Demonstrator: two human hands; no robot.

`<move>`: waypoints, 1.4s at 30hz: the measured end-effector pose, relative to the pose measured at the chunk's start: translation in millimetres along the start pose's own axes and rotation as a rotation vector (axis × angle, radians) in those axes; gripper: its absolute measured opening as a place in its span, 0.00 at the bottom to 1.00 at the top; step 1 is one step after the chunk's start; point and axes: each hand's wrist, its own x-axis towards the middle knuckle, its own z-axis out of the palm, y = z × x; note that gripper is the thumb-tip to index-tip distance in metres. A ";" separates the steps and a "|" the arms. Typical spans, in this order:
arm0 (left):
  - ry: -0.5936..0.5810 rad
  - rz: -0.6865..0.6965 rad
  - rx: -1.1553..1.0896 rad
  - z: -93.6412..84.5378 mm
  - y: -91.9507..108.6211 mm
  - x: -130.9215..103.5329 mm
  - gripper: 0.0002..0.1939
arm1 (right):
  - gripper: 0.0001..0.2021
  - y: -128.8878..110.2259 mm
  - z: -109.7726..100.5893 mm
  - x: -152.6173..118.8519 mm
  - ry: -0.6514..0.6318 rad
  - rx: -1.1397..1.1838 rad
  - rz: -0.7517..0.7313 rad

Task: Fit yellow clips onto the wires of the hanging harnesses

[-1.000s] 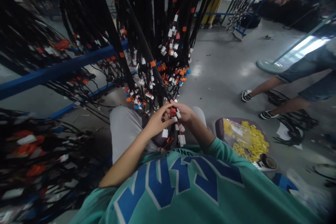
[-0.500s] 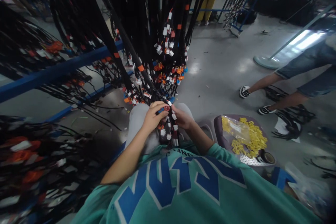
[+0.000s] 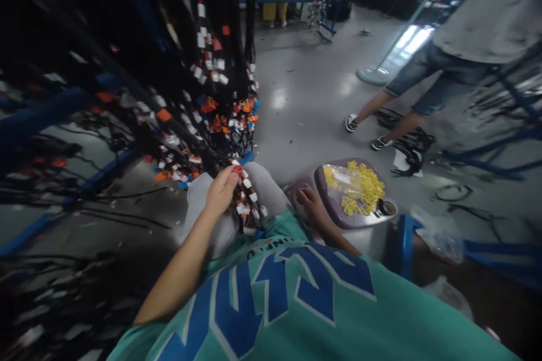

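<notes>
My left hand (image 3: 222,189) is closed on a red connector (image 3: 237,170) at the end of a wire harness, above my lap. Beside it, black cables with several white connectors (image 3: 247,183) hang down between my knees. My right hand (image 3: 310,203) is apart from the harness, at the left side of a purple stool (image 3: 339,218). Its fingers are loosely bent and apart, and nothing shows in them. Yellow plastic clips (image 3: 369,186) lie heaped on the stool, partly under a clear plastic bag (image 3: 345,179).
Thick bundles of black cable with white, orange and blue connectors (image 3: 218,123) hang ahead of me. A blue rail (image 3: 105,172) runs along the left. A roll of tape (image 3: 387,208) sits on the stool. Another person in denim shorts (image 3: 444,82) stands at the right, near cables on the floor.
My right hand has left the harness and moved right to the stool's side. My left hand keeps hold of the red connector. The view has turned to the right.
</notes>
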 end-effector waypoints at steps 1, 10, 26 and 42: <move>0.016 -0.010 0.007 -0.3 -0.3 1.2 0.26 | 0.10 11.3 -19.8 -7.1 0.084 -0.106 -0.004; 0.039 -0.045 -0.001 0.4 -8.4 4.8 0.21 | 0.18 69.0 -124.0 -34.7 0.409 -0.648 0.099; 0.032 -0.101 0.057 -5.4 -15.0 1.6 0.15 | 0.12 60.8 -125.1 86.9 0.633 -0.699 0.348; 0.023 -0.126 0.053 -2.5 -13.5 1.8 0.18 | 0.13 57.2 -128.7 97.3 0.486 -0.917 0.472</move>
